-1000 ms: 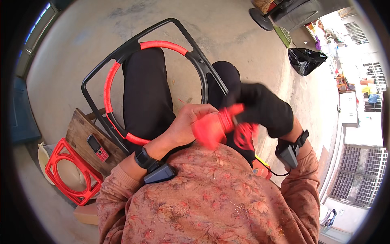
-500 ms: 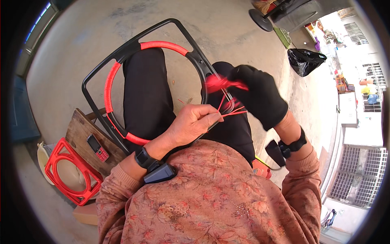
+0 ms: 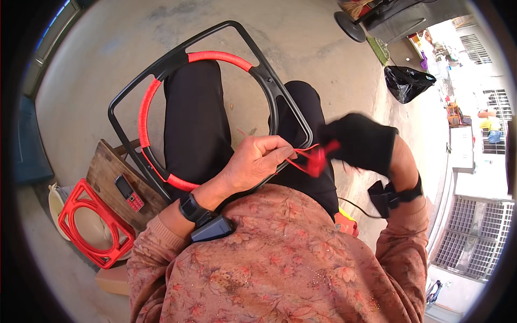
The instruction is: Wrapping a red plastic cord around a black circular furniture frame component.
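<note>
Across my lap rests a black frame (image 3: 170,63) with an inner ring, parts of which are tightly wrapped in red cord (image 3: 144,116). My left hand (image 3: 257,160) is bare and pinches red strands (image 3: 302,149) at the frame's near right corner. To its right, my right hand (image 3: 360,142) wears a black glove and is blurred by motion. A bundle of red cord (image 3: 316,161), also smeared, hangs at the glove's fingers, which appear closed on it.
Left of me, a red-and-black phone (image 3: 129,192) lies on a wooden board (image 3: 102,167). A red plastic frame (image 3: 81,220) leans over a pale round container beside it. A black plastic bag (image 3: 408,83) sits on the floor at the right, near a green broom (image 3: 379,51).
My gloved right hand has swung down and to the right, bringing the red cord bundle from above the frame's right side to below its corner. My left hand keeps its pinch.
</note>
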`<state>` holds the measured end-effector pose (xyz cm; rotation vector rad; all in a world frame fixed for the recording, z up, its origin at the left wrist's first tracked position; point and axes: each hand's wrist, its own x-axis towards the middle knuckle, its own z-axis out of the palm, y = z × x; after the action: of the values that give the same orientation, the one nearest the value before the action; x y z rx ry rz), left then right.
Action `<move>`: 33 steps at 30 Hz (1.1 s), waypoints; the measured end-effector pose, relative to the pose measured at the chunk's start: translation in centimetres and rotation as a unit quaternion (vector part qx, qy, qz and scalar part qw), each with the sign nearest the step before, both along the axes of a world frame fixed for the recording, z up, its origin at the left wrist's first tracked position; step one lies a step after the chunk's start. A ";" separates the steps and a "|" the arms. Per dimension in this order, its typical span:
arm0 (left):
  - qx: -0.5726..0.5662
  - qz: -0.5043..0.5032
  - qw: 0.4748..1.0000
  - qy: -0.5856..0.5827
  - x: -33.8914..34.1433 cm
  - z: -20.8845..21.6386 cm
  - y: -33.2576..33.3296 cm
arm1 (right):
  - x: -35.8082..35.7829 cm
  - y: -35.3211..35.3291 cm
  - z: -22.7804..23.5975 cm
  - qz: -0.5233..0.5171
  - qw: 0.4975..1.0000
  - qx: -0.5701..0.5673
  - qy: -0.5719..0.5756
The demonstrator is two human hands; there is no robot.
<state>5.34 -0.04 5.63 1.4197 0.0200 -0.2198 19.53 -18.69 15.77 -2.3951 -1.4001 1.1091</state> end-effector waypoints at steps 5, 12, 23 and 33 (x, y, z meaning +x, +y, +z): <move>-0.157 -0.006 0.988 -0.013 0.0 -0.9 -0.5 | -2.0 2.3 -2.2 -0.068 0.930 0.230 0.279; -0.043 0.017 0.998 0.030 0.1 -0.2 0.0 | 0.2 0.7 0.5 -0.135 0.967 0.214 -0.004; -0.108 0.030 0.992 0.051 0.2 -0.3 0.1 | 0.2 0.6 2.9 -0.090 0.975 0.205 -0.009; -0.160 0.060 0.984 0.048 0.1 -0.2 0.4 | -0.3 -1.4 2.8 0.012 0.998 -0.022 0.052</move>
<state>5.39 0.40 5.41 1.0825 0.1434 -0.1826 19.22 -20.05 18.61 -2.3188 -1.3886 1.2650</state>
